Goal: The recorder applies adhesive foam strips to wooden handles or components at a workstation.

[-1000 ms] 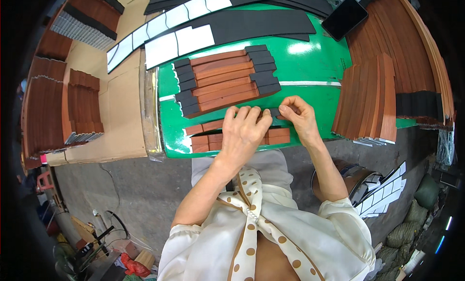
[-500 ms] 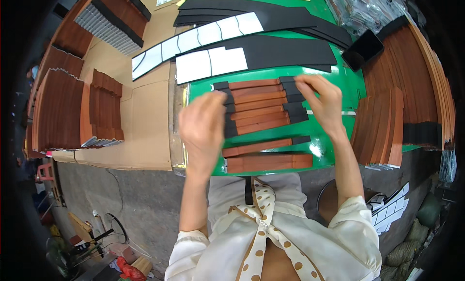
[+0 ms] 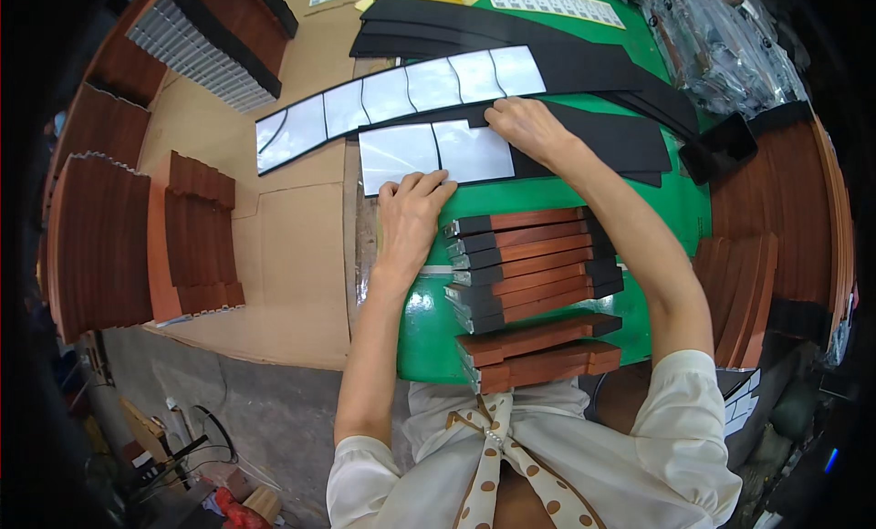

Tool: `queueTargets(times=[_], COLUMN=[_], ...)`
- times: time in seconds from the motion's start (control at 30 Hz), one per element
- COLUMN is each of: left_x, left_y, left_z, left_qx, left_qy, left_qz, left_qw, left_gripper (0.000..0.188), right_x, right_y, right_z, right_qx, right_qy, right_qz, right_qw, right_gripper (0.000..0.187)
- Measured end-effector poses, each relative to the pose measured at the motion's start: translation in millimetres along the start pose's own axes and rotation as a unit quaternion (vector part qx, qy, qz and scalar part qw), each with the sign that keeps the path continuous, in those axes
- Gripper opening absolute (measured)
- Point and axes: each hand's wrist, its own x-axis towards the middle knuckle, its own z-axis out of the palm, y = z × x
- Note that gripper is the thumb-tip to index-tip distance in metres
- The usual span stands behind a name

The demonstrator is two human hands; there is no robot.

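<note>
Short white-faced black sheet [image 3: 397, 160], a flat panel w/ dark dividing lines, lies on the glossy green tabletop [image 3: 424, 333], its L end by the brown cardboard [image 3: 301, 283]. Long axis approx. L–R, rising slightly to the R. My L hand [image 3: 411, 214] is at its lower edge: palm down, fingers bent & loosely apart, tips resting on the white face, not wrapped round anything. My R hand [image 3: 529, 128] is over the upper edge nr the R end, fingertips drawn together; can't tell if an edge is caught btwn them. R hand is thus nearer the R end, L hand nearer the lower edge. From the L hand, the sheet lies directly ahead (away from me).

Beyond: long curved white-faced black strip [image 3: 388, 96], roughly parallel, just past the R fingertips. Plain black sheets [image 3: 602, 137] extend R, partly under my R wrist. Toward me: group of reddish-brown bars w/ black ends [image 3: 543, 264], then two more reddish-brown bars [image 3: 547, 365], none in hand.

Containers: clear plastic bags [image 3: 716, 50], upper R, heaped; contents n/k through the glare. Red plastic bag [image 3: 235, 511], lower L, contents hidden.
</note>
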Motion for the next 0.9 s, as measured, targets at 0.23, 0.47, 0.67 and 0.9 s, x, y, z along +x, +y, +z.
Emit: queueTargets(times=[0.23,0.47,0.67,0.9], left_x=[1,7,17,2], left_y=[1,-11,24,128], left_z=[0,-15,-54,-96], left_qx=[0.013,-0.145,-0.301,-0.521], left_qy=[0.015,-0.067,0.088,0.08], left_qz=[-0.001,-0.05,-0.194,-0.192], left_qw=[1.0,0.986,0.93,0.828], left_gripper=[0.026,0.024,0.026,0.02], right_x=[6,-8,-35,-103], right_y=[11,-7,-41,-106], right_z=[10,-44,-102,-148], right_qx=[0.003,0.218,0.263,0.05], right_qy=[0.031,0.17,0.217,0.299], right_qz=[0.0,0.178,0.16,-0.005], right_qw=[1.0,0.944,0.926,0.953], right_gripper=[0.005,0.012,0.015,0.012])
